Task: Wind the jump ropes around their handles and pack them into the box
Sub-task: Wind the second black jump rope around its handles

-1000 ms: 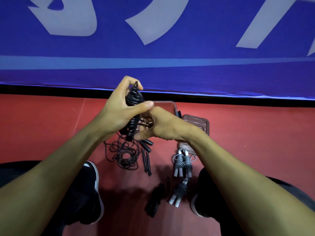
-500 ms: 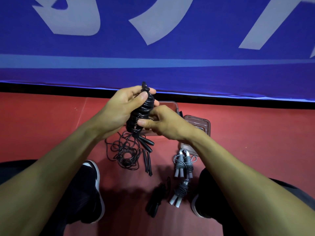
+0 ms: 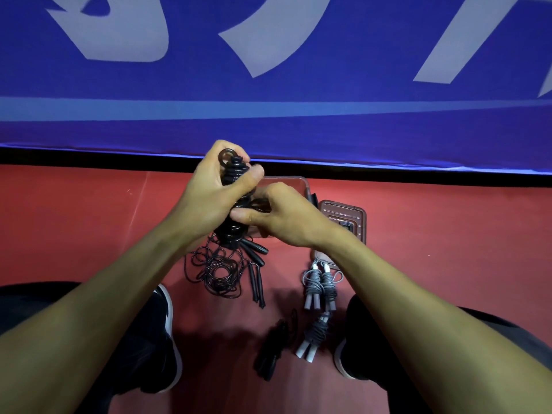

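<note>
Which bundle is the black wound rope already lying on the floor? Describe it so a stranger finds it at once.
Start from the red floor between the person's two shoes, nearest the camera. The black wound rope lies there, just left of the lower grey wound rope. Unlike the loose black tangle farther away, it is a tight dark bundle, and its neighbours are grey with pale handle ends.

black rope (image 3: 236, 171): glossy, smooth plastic cord | grey ropes (image 3: 319, 283): matt woven-looking cord, pale plastic handle ends | box (image 3: 298, 183): clear, shiny plastic | lid (image 3: 343, 216): same | floor (image 3: 448, 234): matt red, fine-grained | banner (image 3: 268, 115): smooth blue cloth
</note>
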The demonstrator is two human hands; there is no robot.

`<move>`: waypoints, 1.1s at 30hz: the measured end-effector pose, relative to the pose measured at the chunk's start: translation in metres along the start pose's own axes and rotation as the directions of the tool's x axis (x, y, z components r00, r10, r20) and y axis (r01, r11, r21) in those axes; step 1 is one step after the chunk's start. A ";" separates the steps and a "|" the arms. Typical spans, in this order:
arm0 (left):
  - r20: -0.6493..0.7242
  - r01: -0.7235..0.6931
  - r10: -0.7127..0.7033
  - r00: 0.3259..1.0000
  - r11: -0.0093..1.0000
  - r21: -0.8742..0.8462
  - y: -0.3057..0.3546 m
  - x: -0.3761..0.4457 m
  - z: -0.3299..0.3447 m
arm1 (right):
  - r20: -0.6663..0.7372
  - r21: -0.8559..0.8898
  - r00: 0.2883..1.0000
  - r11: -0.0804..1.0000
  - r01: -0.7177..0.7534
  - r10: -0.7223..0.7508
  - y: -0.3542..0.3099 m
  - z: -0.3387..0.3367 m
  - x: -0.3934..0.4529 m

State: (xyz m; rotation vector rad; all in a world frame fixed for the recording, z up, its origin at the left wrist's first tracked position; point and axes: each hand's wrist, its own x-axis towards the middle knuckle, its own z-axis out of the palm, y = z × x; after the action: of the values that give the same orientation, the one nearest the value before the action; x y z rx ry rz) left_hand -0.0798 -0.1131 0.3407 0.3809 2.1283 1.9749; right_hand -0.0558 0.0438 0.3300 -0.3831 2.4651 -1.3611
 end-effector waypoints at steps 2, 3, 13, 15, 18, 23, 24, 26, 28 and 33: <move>0.091 0.096 -0.076 0.993 0.968 -0.232 0.004 0.000 0.000 | -0.004 0.023 1.000 0.999 -0.025 0.025 0.000 -0.003 -0.003; 0.136 0.149 -0.110 0.984 0.936 -0.318 0.007 0.000 -0.001 | -0.007 0.079 0.999 0.996 -0.045 0.046 0.001 -0.005 -0.005; 0.043 0.028 -0.028 0.999 0.999 -0.018 0.012 -0.008 0.020 | -0.197 0.277 0.969 0.957 -0.090 0.148 0.008 -0.003 -0.052; -0.019 0.023 -0.023 1.000 1.000 0.016 0.013 -0.012 0.028 | -0.236 0.364 0.956 0.928 -0.081 0.176 0.010 0.002 -0.061; -0.047 0.039 -0.037 0.998 0.999 0.033 0.006 -0.017 0.043 | -0.238 0.342 0.956 0.936 -0.081 0.170 0.014 0.015 -0.069; -0.043 0.162 -0.160 0.986 0.987 0.026 -0.027 -0.016 0.062 | -0.303 0.239 0.918 0.953 -0.185 0.254 0.041 0.029 -0.072; -0.041 0.208 -0.208 0.977 0.978 0.017 -0.036 -0.016 0.062 | -0.312 0.263 0.907 0.943 -0.204 0.284 0.047 0.029 -0.072; -0.019 0.287 -0.287 0.958 0.957 0.036 -0.061 -0.016 0.062 | -0.313 0.361 0.873 0.897 -0.254 0.373 0.068 0.030 -0.069; 0.054 0.336 -0.342 0.938 0.937 0.095 -0.087 -0.019 0.061 | -0.286 0.466 0.831 0.827 -0.314 0.477 0.092 0.036 -0.065; 0.146 0.477 -0.500 0.854 0.863 0.167 -0.163 -0.026 0.067 | -0.200 0.518 0.740 0.710 -0.477 0.643 0.151 0.071 -0.050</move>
State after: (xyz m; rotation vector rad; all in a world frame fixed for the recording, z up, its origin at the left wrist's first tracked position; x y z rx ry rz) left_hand -0.0405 -0.0690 0.1729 0.0249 1.9841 1.4635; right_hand 0.0047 0.0855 0.1714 0.7630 2.1264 -1.7172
